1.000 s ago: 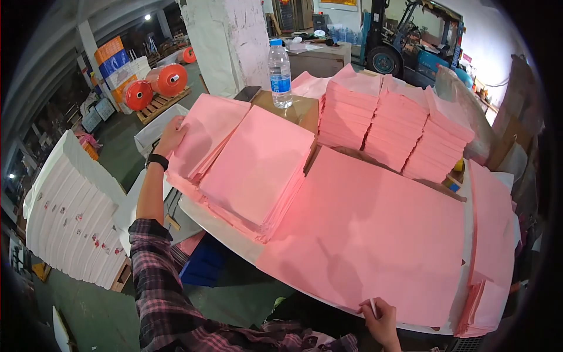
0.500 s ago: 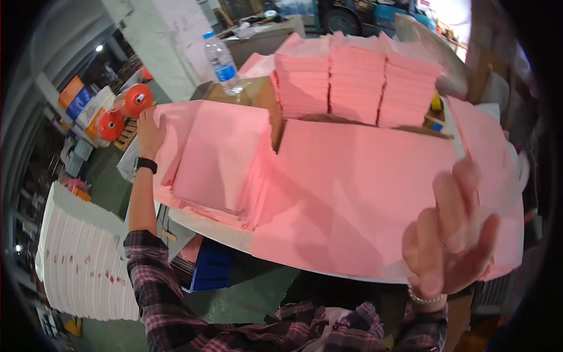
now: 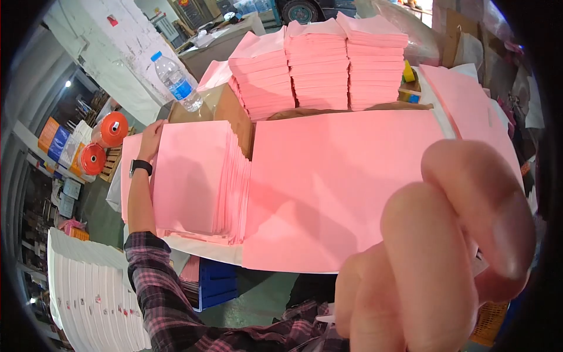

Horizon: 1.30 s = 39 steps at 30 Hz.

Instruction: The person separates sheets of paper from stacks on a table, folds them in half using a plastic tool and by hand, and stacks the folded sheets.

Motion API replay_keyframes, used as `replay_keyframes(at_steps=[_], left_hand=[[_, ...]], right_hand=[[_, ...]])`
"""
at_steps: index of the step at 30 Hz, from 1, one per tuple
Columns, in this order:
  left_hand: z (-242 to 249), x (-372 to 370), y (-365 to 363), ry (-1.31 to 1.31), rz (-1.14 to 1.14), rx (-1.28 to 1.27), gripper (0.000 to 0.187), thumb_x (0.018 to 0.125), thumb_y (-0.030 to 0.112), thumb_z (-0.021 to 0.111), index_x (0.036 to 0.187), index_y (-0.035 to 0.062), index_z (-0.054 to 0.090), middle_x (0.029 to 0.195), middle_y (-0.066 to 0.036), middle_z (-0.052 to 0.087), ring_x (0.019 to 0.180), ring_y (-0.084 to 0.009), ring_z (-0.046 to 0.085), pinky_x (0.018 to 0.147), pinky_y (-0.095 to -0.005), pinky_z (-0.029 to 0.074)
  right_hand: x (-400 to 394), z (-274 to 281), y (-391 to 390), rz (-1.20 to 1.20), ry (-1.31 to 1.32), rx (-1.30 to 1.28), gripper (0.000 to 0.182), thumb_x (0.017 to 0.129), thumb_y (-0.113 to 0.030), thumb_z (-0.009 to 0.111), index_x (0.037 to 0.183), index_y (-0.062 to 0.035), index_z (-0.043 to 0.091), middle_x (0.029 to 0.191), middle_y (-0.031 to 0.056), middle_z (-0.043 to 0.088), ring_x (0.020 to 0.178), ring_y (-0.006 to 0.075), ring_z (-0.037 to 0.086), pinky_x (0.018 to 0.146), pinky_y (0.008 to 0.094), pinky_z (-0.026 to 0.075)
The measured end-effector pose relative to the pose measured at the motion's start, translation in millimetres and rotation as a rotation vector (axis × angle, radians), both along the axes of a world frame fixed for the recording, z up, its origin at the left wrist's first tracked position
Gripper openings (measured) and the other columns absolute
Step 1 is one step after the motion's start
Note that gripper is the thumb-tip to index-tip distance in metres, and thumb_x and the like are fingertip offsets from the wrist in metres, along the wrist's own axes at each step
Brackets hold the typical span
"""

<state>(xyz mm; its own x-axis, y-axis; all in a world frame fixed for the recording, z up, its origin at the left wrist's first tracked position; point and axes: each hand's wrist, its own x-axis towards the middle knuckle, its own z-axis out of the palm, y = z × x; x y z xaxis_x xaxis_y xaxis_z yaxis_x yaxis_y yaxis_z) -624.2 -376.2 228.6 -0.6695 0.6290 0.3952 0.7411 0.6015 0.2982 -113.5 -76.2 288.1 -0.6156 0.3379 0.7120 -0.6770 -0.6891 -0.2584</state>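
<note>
My left hand (image 3: 153, 139), with a black watch on its wrist, rests at the upper left corner of a fanned stack of pink sheets (image 3: 192, 176). Its fingers are stretched out along the stack's left edge, over another pink layer. Close to the camera, my right hand (image 3: 431, 252) looms large, fingers curled and drawn in toward the thumb. Whatever lies within them, if anything, is hidden. Behind it, a broad flat pink sheet (image 3: 328, 176) covers the middle of the table, touching the fanned stack's right side.
Tall piles of pink sheets (image 3: 319, 67) stand at the back. A water bottle (image 3: 177, 82) stands on a cardboard box (image 3: 226, 111). More pink sheets (image 3: 469, 105) lie at the right. Below left are a blue crate (image 3: 218, 284) and a white stack (image 3: 97, 293); orange spools (image 3: 110, 129) stand beyond.
My right hand has come up close to the camera, its spread fingers now curled in. The fanned stack lies straighter, with my left hand still at its left side. The view has shifted.
</note>
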Motion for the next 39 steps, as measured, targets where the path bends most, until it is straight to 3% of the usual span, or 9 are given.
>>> replay_keyframes(at_steps=[2,7,10,14,16,17,21,34,39], left_hand=[[-10,-9,-9,0.066,-0.048,0.133,0.029,0.096,0.024,0.05,0.093,-0.0031,0.06,0.077,-0.022,0.061,0.073,-0.0308,0.062,0.068,-0.0354,0.046],[-9,-9,-18,-0.056,-0.017,0.12,0.025,0.094,0.02,0.054,0.092,-0.0037,0.059,0.074,-0.021,0.058,0.066,-0.0249,0.057,0.064,-0.0339,0.044],[-10,-5,-14,0.059,0.005,0.08,0.029,0.094,0.023,0.056,0.087,-0.0043,0.058,0.068,-0.018,0.053,0.061,-0.0194,0.049,0.06,-0.0325,0.042],[7,68,16,0.111,0.137,0.095,0.04,0.095,0.032,0.058,0.081,-0.0054,0.056,0.064,-0.013,0.049,0.06,-0.0163,0.041,0.057,-0.031,0.038],[-13,-10,-10,0.058,0.125,0.087,0.04,0.096,0.033,0.056,0.085,-0.005,0.058,0.07,-0.016,0.053,0.062,-0.0192,0.046,0.059,-0.033,0.039],[-13,1,-4,0.355,0.059,0.12,0.038,0.098,0.033,0.052,0.089,-0.0026,0.062,0.081,-0.017,0.061,0.072,-0.024,0.057,0.067,-0.0342,0.043],[18,18,6,0.373,0.025,0.295,0.036,0.1,0.03,0.048,0.092,0.0002,0.065,0.092,-0.017,0.066,0.088,-0.0283,0.062,0.078,-0.0351,0.046],[58,160,-10,0.379,0.054,0.12,0.032,0.101,0.023,0.043,0.101,-0.0013,0.064,0.099,-0.014,0.067,0.097,-0.0274,0.062,0.088,-0.0346,0.045],[50,243,-1,0.381,0.117,0.377,0.023,0.1,0.014,0.047,0.099,-0.0029,0.062,0.103,-0.013,0.066,0.101,-0.0257,0.061,0.092,-0.0345,0.044]], right_hand=[[-9,0,0,0.033,0.014,0.001,0.041,0.101,-0.026,0.043,0.128,0.0002,0.027,0.084,0.0071,0.048,0.045,0.0191,0.046,0.039,0.0281,0.038],[-22,-1,-5,0.096,0.056,-0.013,0.039,0.1,-0.026,0.043,0.126,-0.001,0.028,0.084,0.0066,0.048,0.044,0.0186,0.045,0.039,0.028,0.037],[-18,-2,-5,0.087,0.072,-0.018,0.037,0.1,-0.026,0.043,0.125,-0.0016,0.029,0.084,0.0063,0.048,0.044,0.0183,0.045,0.039,0.0279,0.037],[-15,1,-3,0.09,0.11,-0.021,0.035,0.1,-0.025,0.043,0.124,-0.0025,0.03,0.084,0.0059,0.049,0.044,0.0179,0.044,0.039,0.0278,0.036],[-13,1,-4,0.1,0.126,-0.022,0.034,0.1,-0.025,0.043,0.123,-0.003,0.03,0.084,0.0056,0.049,0.044,0.0177,0.044,0.039,0.0277,0.036],[-12,1,-5,0.104,0.131,-0.025,0.034,0.1,-0.025,0.043,0.123,-0.0032,0.031,0.084,0.0055,0.049,0.044,0.0176,0.044,0.039,0.0277,0.035],[-6,2,-6,0.123,0.156,-0.021,0.032,0.1,-0.025,0.043,0.122,-0.0041,0.032,0.084,0.0051,0.049,0.044,0.0172,0.043,0.039,0.0276,0.035],[23,4,-1,0.208,0.275,-0.03,0.026,0.1,-0.025,0.043,0.118,-0.0071,0.035,0.084,0.0037,0.05,0.044,0.016,0.042,0.039,0.0273,0.032],[39,3,10,0.227,0.326,-0.035,0.024,0.1,-0.025,0.043,0.116,-0.0082,0.036,0.084,0.0032,0.05,0.043,0.0155,0.041,0.039,0.0272,0.031]])
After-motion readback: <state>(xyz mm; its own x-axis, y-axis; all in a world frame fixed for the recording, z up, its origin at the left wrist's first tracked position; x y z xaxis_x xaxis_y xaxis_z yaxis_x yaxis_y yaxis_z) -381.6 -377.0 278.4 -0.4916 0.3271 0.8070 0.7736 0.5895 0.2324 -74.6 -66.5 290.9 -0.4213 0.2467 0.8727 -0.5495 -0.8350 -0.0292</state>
